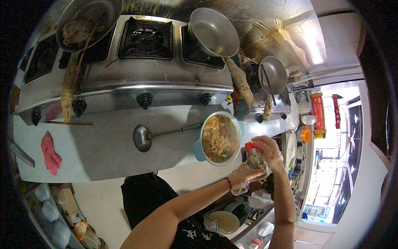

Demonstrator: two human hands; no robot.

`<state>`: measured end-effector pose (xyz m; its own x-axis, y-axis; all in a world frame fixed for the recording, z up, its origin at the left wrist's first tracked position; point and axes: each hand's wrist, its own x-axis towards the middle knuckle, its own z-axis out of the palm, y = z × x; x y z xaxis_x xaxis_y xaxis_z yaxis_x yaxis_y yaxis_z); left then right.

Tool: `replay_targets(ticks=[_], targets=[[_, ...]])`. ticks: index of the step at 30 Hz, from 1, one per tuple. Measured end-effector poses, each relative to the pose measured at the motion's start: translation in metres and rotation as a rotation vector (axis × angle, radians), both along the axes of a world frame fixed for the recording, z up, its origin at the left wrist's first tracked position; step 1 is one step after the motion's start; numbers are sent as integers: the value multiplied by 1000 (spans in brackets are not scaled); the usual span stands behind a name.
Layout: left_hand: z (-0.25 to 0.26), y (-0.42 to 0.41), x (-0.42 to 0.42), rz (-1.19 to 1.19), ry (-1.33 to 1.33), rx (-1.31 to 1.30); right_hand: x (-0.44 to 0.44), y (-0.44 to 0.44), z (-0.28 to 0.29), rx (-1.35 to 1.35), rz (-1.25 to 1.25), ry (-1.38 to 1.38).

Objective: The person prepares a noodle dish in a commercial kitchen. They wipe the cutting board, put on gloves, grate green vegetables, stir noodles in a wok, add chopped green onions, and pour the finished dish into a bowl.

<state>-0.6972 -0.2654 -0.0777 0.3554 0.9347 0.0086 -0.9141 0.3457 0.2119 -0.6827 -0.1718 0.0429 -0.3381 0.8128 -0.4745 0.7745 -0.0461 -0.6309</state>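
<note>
A clear bottle (256, 159) with a red cap is tilted just beside a light-blue two-handled pot (197, 150). My left hand (244, 176), in a thin transparent plastic glove, is wrapped around the lower part of the bottle. At its upper end, my gloved right hand (269, 151) has its fingers at the red cap (250, 146). Wide noodles (217, 140) in brown broth with some greens fill the pot. A metal ladle (143, 138) lies on the counter, its handle reaching to the pot's rim.
Behind the counter (105, 149) stands a steel gas stove (124, 74) with a wok (90, 28) and an empty pan (214, 32). Another pan (272, 75) sits farther right. A pink cloth (50, 153) and a chopstick (68, 123) lie at left. Shelves with bowls (224, 221) are below.
</note>
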Motion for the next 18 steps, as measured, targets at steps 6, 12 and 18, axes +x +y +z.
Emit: replay_targets(ticks=[6, 12, 18], targets=[[4, -2, -5, 6, -57, -2, 8, 5, -5, 116, 119, 19], [9, -1, -18, 338, 380, 72, 19, -8, 1, 504, 360, 68], [-10, -2, -4, 610, 1010, 57, 16, -38, -5, 269, -180, 379]])
